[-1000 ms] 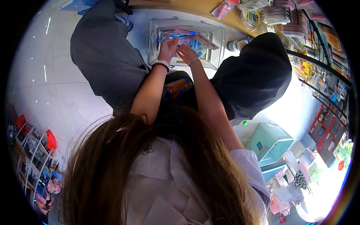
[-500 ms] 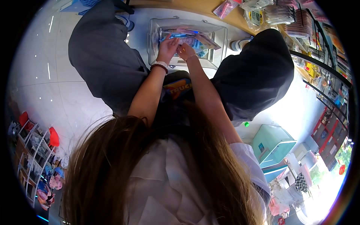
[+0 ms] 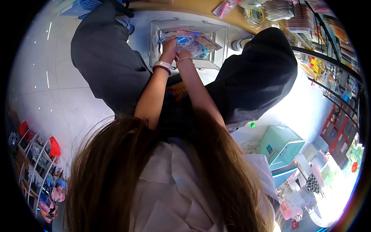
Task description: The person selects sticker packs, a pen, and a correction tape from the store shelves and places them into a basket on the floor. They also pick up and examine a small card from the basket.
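Note:
A silvery mesh basket stands between my knees, with flat packets in pink, blue and tan lying in it. My left hand is over the basket's near left part, its fingers closed at the edge of the packets. Close beside it, nearly touching, is my right hand, fingers curled inward over the near rim. What either hand grips is too small and hidden to make out. The left wrist has a white band and dark red beads, the right a thin bracelet.
A wooden shelf edge with packaged goods runs beyond the basket. Black shelf rails are at the right. A mint-green bin stands at the lower right, near a small green object. A white rack is at the lower left.
My hands have drawn closer together. The right hand has moved left and a little toward me, and the left hand's fingers are more closed. The view has shifted slightly.

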Available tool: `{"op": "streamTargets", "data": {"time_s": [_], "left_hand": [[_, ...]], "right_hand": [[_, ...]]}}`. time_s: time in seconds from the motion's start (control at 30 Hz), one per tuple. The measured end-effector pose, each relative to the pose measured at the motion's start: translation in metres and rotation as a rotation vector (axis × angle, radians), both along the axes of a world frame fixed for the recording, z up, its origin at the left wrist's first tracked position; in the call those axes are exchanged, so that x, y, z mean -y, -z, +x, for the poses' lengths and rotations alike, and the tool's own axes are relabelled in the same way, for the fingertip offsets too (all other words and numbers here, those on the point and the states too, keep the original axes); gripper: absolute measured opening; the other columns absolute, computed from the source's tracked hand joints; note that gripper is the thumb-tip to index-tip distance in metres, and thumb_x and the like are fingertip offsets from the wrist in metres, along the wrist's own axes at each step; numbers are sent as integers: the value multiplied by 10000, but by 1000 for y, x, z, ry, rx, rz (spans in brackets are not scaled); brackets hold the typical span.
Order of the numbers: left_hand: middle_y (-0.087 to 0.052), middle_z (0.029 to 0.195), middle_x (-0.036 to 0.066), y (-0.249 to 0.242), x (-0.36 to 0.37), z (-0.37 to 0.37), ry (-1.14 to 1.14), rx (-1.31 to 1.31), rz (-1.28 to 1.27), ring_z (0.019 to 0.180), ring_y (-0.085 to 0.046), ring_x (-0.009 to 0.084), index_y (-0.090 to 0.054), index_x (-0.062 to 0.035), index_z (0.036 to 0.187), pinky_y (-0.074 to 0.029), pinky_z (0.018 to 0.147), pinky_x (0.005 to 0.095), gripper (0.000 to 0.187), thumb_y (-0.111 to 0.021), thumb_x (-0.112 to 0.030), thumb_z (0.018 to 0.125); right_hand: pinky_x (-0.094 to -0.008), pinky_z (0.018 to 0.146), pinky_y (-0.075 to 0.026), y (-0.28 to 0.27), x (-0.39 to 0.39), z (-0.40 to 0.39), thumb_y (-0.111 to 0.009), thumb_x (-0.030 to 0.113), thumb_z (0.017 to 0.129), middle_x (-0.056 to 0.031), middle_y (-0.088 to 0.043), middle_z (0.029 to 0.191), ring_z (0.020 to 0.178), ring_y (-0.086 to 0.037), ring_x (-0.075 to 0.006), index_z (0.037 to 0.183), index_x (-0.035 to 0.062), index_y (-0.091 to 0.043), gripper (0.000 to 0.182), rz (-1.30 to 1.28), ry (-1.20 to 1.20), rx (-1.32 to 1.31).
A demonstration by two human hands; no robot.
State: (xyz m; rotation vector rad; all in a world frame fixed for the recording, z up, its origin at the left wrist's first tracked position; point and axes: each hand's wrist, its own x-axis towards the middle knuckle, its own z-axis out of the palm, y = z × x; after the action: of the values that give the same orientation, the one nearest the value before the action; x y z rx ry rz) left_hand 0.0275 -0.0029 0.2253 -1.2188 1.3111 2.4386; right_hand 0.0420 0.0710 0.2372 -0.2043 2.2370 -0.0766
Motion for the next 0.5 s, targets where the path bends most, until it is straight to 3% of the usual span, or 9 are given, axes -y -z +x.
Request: {"op": "streamTargets", "data": {"time_s": [0.03, 0.13, 0.17, 0.2, 0.27, 0.3, 0.37, 0.4, 0.5], "left_hand": [[-559, 736, 50, -13, 3, 2, 120, -106, -231, 611, -497, 105, -592, 37, 980, -432, 607, 247, 285, -501, 11, 711], [-570, 956, 84, -53, 11, -7, 246, -178, -206, 885, -522, 136, -559, 19, 1039, -428, 686, 242, 314, -503, -44, 736], [-587, 915, 65, -45, 14, -10, 264, -204, -270, 859, -538, 145, -556, 16, 1048, -426, 686, 241, 324, -555, -93, 742], [-587, 915, 65, -44, 15, -14, 259, -210, -268, 859, -538, 145, -556, 16, 1048, -426, 686, 241, 324, -555, -93, 742], [-585, 944, 72, -46, 15, -18, 313, -257, -308, 849, -554, 161, -540, 9, 1067, -427, 689, 254, 370, -620, -181, 759], [-585, 944, 72, -68, 13, -19, 306, -262, -306, 849, -554, 161, -540, 9, 1067, -427, 689, 254, 370, -620, -181, 759], [-585, 984, 82, -110, 8, -18, 454, -49, -192, 858, -573, 163, -525, -13, 1090, -455, 709, 279, 384, -628, -227, 789], [-585, 984, 82, -113, 8, -15, 447, -58, -188, 858, -573, 163, -525, -13, 1090, -455, 709, 279, 384, -628, -227, 789], [-585, 1020, 94, -118, 10, -15, 473, -226, 403, 912, -585, 153, -527, -20, 1073, -499, 765, 293, 282, -569, -159, 832]], "right_hand": [[-329, 703, -486, -9, -1, 2, -535, 236, 828, -33, -542, 1091, 979, -544, -195, 1160, 162, -492, 343, -208, 351, 20], [-318, 686, -487, -29, -4, 6, -491, 140, 846, -65, -520, 1116, 1009, -522, -221, 1238, 112, -421, 399, -844, 1392, 79], [-314, 680, -488, -41, -5, 8, -477, 107, 852, -75, -513, 1125, 1019, -515, -230, 1264, 95, -398, 420, -1059, 1735, 101], [-314, 680, -488, -70, -5, 11, -477, 107, 852, -75, -513, 1125, 1019, -515, -230, 1264, 95, -398, 420, -1062, 1727, 96], [-221, 615, -456, -137, -5, 20, -492, 17, 769, -127, -594, 887, 744, -563, -145, 1197, -40, -446, 434, -1161, 1768, -312], [-221, 615, -456, -138, -12, 24, -492, 17, 769, -127, -594, 887, 744, -563, -145, 1197, -40, -446, 434, -1163, 1759, -315], [-230, 609, -455, -138, -33, 29, -445, -2, 800, -129, -599, 896, 737, -554, -125, 1231, -26, -423, 432, -1246, 1294, -541], [-247, 714, -476, -155, -43, 30, -435, -7, 835, -121, -496, 1190, 941, -567, -168, 1218, -28, -433, 384, -1193, 1202, -455], [-238, 715, -472, -166, -64, 28, -420, 15, 859, -87, -554, 1122, 931, -564, -141, 1148, -4, -520, 306, -1194, 994, -488]]}}
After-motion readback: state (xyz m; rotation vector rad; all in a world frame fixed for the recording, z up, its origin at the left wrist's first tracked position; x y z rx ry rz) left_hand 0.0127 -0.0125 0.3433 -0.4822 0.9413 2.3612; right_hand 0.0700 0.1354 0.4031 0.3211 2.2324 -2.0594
